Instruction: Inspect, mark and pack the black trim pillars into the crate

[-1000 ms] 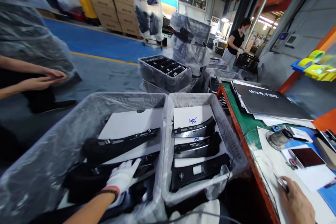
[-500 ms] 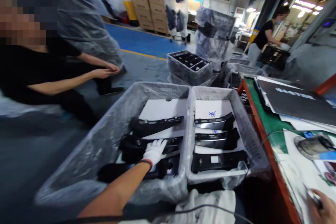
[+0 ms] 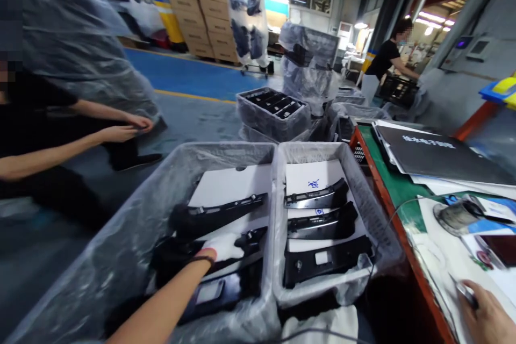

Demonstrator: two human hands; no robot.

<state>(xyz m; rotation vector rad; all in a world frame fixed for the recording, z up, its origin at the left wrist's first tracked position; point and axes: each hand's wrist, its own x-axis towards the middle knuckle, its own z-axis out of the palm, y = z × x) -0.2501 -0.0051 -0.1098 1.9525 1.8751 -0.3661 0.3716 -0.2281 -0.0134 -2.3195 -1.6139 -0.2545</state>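
Note:
In the left crate (image 3: 270, 279), lined with clear plastic, several long black plastic trim panels (image 3: 221, 212) lie on white sheets. My left hand (image 3: 226, 247), in a white glove, is at the middle panel (image 3: 253, 239), its fingers bent over it and closed; the fingertips are partly hidden. Nearer to me lies another panel with a rectangular opening (image 3: 209, 291). Over the workbench at the lower right, my bare right hand (image 3: 486, 306) is closed around a small, thin-pointed hand tool (image 3: 467, 294) with a silver and dark body.
Beside it stands a second lined crate (image 3: 342, 279) with black panels. The green bench (image 3: 377, 164) bears a black folder (image 3: 435, 148), a grey cylindrical container (image 3: 453, 217) and a loose cable. A seated person (image 3: 48, 134) is at left, another person (image 3: 385, 59) works behind. More crates (image 3: 274, 118) stand ahead.
My view has swung right, so the scene shifts left and slightly down. My left hand's fingers, spread before, are now bent in at the middle panel. My right hand keeps the tool.

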